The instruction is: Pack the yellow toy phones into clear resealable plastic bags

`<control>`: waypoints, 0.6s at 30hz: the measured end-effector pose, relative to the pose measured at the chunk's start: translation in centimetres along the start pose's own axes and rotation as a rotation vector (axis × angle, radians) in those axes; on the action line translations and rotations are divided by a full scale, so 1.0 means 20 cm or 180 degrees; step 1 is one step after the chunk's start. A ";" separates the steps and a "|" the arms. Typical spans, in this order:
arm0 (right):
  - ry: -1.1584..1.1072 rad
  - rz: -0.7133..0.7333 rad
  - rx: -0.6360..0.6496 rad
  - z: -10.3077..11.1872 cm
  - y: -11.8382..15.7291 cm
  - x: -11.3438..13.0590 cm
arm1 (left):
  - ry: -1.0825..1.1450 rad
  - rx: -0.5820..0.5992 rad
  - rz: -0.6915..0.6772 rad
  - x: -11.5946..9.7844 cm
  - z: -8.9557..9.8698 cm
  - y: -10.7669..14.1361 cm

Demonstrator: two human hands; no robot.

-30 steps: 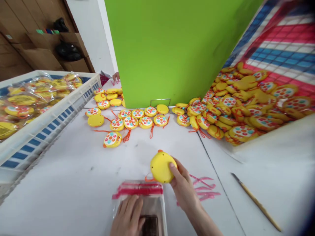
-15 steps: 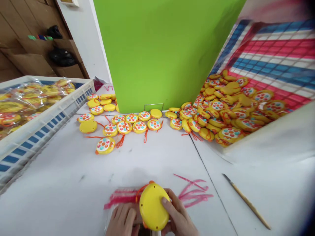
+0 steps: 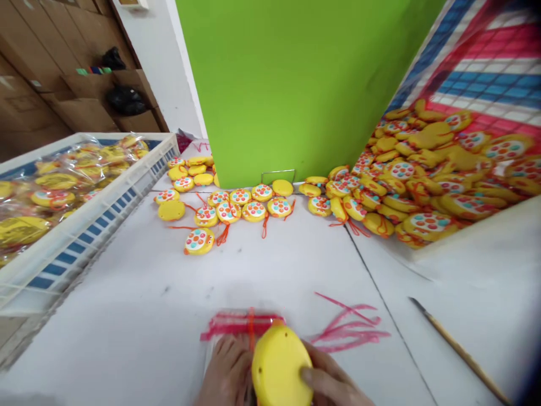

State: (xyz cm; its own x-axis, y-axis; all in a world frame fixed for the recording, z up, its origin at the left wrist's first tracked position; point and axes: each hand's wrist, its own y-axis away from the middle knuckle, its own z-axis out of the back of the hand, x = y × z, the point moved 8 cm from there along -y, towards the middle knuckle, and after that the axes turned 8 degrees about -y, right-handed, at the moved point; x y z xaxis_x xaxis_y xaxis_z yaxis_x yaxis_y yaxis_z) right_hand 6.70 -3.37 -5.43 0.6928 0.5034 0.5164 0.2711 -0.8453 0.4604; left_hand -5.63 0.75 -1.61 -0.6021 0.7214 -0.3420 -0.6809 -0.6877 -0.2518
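In my right hand (image 3: 332, 379) is a yellow toy (image 3: 281, 363), plain back up, its thumb on the lower right edge. The toy's front is hidden from me. My left hand (image 3: 226, 366) is just left of the toy, fingers curled over clear plastic bags (image 3: 210, 355) with a pink strip (image 3: 240, 325) along their far edge. The toy covers part of the left hand's fingertips. An orange cord (image 3: 252, 321) from the toy lies across the pink strip.
Loose yellow toys (image 3: 228, 212) lie along the foot of a green panel (image 3: 296, 90). A larger heap (image 3: 426, 169) spills from the right. At left stands a white crate (image 3: 169, 148) of bagged toys. Pink strips (image 3: 350, 330) and a wooden-handled blade (image 3: 460, 349) lie right.
The camera view has swung left, so everything sits further right. The toy is lower and more tilted, close against my left hand. Its cord now crosses the pink strip.
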 end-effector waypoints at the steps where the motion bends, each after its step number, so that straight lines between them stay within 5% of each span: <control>1: -0.0097 -0.0017 -0.0121 0.00 -0.02 -0.01 | -0.0098 -0.0096 -0.0055 -0.01 0.01 0.00; 5: 0.0787 0.0595 -0.0574 -0.01 -0.08 0.02 | -0.0786 -0.0567 -0.0365 -0.08 0.06 0.03; 12: 0.3577 0.1946 -0.0180 -0.20 0.04 0.16 | -0.0710 -0.0709 -0.0330 -0.07 0.23 0.10; 15: 0.3815 0.2045 -0.0117 -0.25 0.06 0.20 | -0.0302 -0.0886 0.0444 0.08 0.34 0.17; 18: 0.3748 0.2217 -0.0102 -0.28 0.05 0.21 | 0.0940 -0.0478 0.2061 0.30 0.29 0.25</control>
State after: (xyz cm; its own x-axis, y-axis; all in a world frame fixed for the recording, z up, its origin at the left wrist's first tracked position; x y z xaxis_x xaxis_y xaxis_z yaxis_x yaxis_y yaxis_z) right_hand 6.10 -1.16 1.32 -0.2993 -0.1538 0.9417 0.0767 -0.9876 -0.1370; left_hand -15.04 2.22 0.30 -0.7130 0.1284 -0.6893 -0.1486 -0.9884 -0.0304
